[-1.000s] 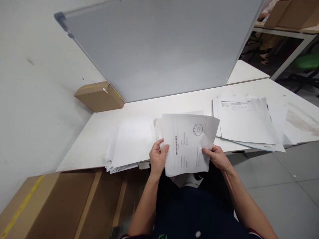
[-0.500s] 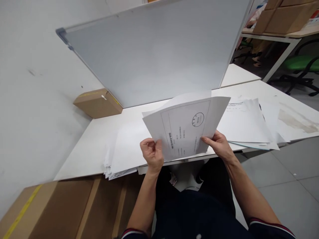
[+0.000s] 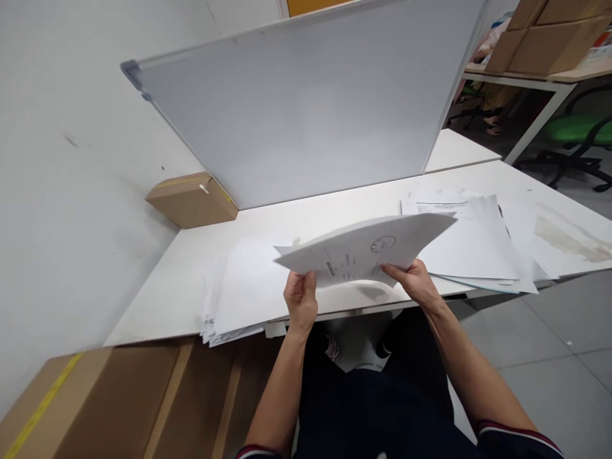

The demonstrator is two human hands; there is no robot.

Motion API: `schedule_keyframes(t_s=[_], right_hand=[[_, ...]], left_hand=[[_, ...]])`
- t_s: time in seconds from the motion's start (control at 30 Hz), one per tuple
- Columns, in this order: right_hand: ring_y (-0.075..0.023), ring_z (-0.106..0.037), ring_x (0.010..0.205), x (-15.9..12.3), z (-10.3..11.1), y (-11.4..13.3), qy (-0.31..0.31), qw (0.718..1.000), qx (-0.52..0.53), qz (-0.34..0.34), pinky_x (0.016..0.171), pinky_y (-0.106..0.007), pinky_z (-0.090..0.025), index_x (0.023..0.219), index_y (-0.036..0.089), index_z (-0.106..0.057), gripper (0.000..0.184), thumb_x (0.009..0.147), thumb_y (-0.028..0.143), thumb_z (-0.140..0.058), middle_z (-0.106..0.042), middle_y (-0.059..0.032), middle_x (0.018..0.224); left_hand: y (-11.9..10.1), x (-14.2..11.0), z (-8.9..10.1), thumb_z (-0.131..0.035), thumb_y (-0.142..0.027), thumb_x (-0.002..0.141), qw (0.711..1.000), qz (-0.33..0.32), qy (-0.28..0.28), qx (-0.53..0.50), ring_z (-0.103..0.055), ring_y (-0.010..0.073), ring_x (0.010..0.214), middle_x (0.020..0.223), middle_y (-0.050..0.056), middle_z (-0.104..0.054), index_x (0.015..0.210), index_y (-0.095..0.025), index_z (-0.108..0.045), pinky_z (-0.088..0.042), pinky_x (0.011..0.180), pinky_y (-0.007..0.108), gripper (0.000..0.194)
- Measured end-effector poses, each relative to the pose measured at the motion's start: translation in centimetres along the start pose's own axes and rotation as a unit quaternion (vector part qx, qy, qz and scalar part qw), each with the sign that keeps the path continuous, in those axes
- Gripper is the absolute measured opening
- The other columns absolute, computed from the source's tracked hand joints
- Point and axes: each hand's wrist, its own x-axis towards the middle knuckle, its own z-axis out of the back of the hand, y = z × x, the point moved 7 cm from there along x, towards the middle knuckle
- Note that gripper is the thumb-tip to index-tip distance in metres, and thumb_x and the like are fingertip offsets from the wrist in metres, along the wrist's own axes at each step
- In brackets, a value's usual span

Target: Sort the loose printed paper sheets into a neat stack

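Several printed sheets of paper [image 3: 358, 255] are held up above the front edge of the white desk [image 3: 282, 223], bowed and tilted away from me. A round stamp and a barcode show on the front sheet. My left hand [image 3: 302, 301] pinches their lower left edge, fingers closed. My right hand [image 3: 415, 280] grips the lower right, thumb on the printed face, fingers behind and hidden. To the left lies a stack of white paper [image 3: 248, 280], its edges uneven. On the right rests a looser pile of papers [image 3: 468, 245], with print on a top sheet.
A whiteboard [image 3: 306, 108] leans at the back of the desk. One small cardboard box [image 3: 194, 201] stands by the wall; larger cardboard boxes [image 3: 115, 401] sit below left. Beyond the right end are a green chair [image 3: 574, 131], another table with boxes [image 3: 549, 44], and part of a person.
The held sheets have tipped flatter and dropped lower, so their printed face looks foreshortened. My left hand has shifted slightly right. More of the right pile's printed sheet shows.
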Motion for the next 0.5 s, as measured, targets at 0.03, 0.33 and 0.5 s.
schedule_keyframes(t_s=[0.03, 0.33, 0.5], right_hand=[[-0.0255, -0.061, 0.094, 0.1, 0.1, 0.2, -0.006, 1.0, -0.014, 0.008, 0.086, -0.04, -0.046, 0.091, 0.021, -0.069, 0.029, 0.066, 0.037, -0.069, -0.069, -0.0026, 0.096], [-0.0252, -0.06, 0.091, 0.3, 0.7, -0.2, -0.023, 0.997, -0.072, 0.008, 0.082, -0.038, -0.046, 0.089, 0.022, -0.068, 0.025, 0.068, 0.036, -0.068, -0.069, -0.0021, 0.093], [-0.0251, -0.062, 0.089, 0.9, 0.0, -0.6, 0.025, 0.998, -0.056, 0.009, 0.082, -0.04, -0.047, 0.086, 0.02, -0.071, 0.024, 0.069, 0.037, -0.066, -0.07, -0.0021, 0.089]], left_hand=[[0.1, 0.1, 0.1, -0.061, -0.035, 0.074, 1.0, 0.004, -0.008, -0.002, -0.058, 0.0167, 0.089, 0.086, 0.003, -0.062, 0.09, -0.021, -0.06, -0.043, 0.085, 0.029, 0.021], [-0.2, 1.1, 0.0, -0.065, -0.038, 0.069, 0.999, 0.019, 0.002, -0.036, -0.058, 0.0156, 0.084, 0.079, 0.001, -0.064, 0.084, -0.019, -0.063, -0.046, 0.078, 0.027, 0.024], [-0.6, 1.6, 0.1, -0.065, -0.036, 0.07, 0.999, 0.01, -0.016, -0.031, -0.057, 0.0142, 0.079, 0.068, -0.002, -0.062, 0.074, -0.019, -0.063, -0.046, 0.074, 0.026, 0.018]])
